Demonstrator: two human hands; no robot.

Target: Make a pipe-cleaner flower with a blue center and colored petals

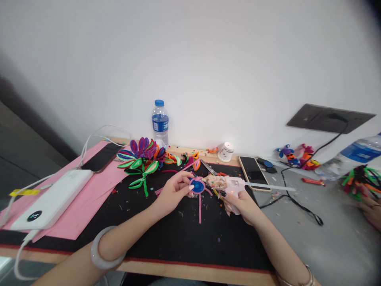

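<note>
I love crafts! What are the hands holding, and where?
Right hand grips the pink glue gun by its handle. Left hand pinches the blue pipe-cleaner coil at its edge.

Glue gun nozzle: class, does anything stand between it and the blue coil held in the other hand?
Nothing visible does. The glue gun in the right hand points its nozzle straight at the blue coil, which the left hand holds; the tip appears to meet it.

Both forearms come in from the bottom edge and angle toward the middle of the frame. Left hand (174, 190) sits just left of center, fingers (185, 183) curled in a pinch, with a pale bangle on that wrist. Right hand (241, 202) is just right of center, wrapped in a closed grip, dark nails showing, thin bracelet at the wrist.
</note>
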